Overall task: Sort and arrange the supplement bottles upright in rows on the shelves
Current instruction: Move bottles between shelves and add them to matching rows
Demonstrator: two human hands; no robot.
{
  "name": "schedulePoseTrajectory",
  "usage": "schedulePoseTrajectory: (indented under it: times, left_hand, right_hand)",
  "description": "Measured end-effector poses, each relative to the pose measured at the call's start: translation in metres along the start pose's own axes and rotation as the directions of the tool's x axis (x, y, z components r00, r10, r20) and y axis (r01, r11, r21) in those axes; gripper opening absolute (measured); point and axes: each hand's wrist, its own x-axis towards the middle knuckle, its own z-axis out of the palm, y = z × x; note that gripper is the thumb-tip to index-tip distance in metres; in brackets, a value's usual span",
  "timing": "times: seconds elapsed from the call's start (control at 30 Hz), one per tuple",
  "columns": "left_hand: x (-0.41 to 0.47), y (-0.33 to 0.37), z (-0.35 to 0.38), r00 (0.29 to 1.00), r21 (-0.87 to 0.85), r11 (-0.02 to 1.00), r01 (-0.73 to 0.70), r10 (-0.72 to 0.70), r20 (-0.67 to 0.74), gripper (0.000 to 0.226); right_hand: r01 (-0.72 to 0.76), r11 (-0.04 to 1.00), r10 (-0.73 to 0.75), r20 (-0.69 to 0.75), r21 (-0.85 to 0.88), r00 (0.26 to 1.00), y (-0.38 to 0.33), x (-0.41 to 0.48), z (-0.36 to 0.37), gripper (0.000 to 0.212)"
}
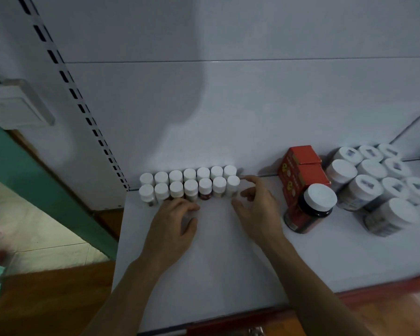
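**Mia:** Why are the small bottles [189, 187] packed so tight at the back of the shelf [228, 251]?

**Sam:** They stand up in two rows, cap next to cap, right by the back wall [228, 105]. I think that leaves room in front for more rows.

**Mia:** What is the right hand [257, 209] doing?

**Sam:** It is just beside the right end of the rows. Its fingers are loose and spread, and it holds nothing. Maybe it is there to keep the end bottles straight.

**Mia:** And the left hand [172, 224]?

**Sam:** It is low on the shelf, just in front of the front row. Its fingers are bent. There may be a little bottle under them, but I cannot tell.

**Mia:** Why are the other things so far over?

**Sam:** The red box [301, 170] and the dark jar [313, 207] sit to the right, apart from the rows. The big jars [369, 180] are further right, in their own bunch. I think each kind gets its own spot.

**Mia:** Is the job done?

**Sam:** Not yet, I think. The front jar in that bunch leans.
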Motion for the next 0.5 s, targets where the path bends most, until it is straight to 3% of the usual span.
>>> schedulePoseTrajectory:
  times: [0.1, 0.2, 0.27, 0.33, 0.43, 0.5]
  left_hand:
    - [0.003, 0.008, 0.0, 0.997, -0.009, 0.999, -0.054, 0.054, 0.053, 0.022]
    - [0.02, 0.037, 0.005, 0.963, -0.079, 0.979, -0.187, 0.199, 0.18, 0.019]
    - [0.042, 0.066, 0.013, 0.933, -0.15, 0.952, -0.268, 0.295, 0.208, 0.019]
    - [0.07, 0.094, 0.023, 0.897, -0.204, 0.91, -0.36, 0.397, 0.191, 0.025]
    - [0.114, 0.133, 0.038, 0.792, -0.153, 0.813, -0.561, 0.581, 0.188, 0.054]
    - [0.136, 0.162, 0.047, 0.701, -0.015, 0.751, -0.66, 0.623, 0.348, 0.072]
  right_hand:
    - [0.147, 0.984, -0.16, -0.139, -0.105, 0.977, -0.019, -0.025, -0.043, 0.041]
    - [0.195, 0.941, -0.292, -0.369, -0.278, 0.882, -0.03, -0.039, -0.091, 0.029]
    - [0.047, 0.919, -0.216, -0.401, -0.391, 0.891, -0.015, -0.034, -0.111, 0.034]
    - [-0.068, 0.902, -0.09, -0.341, -0.426, 0.936, 0.007, -0.03, -0.117, 0.044]
    - [-0.073, 0.961, -0.012, -0.303, -0.267, 0.953, 0.03, -0.037, -0.122, 0.045]
    - [-0.058, 0.977, -0.015, -0.336, -0.204, 0.942, 0.04, -0.045, -0.133, 0.042]
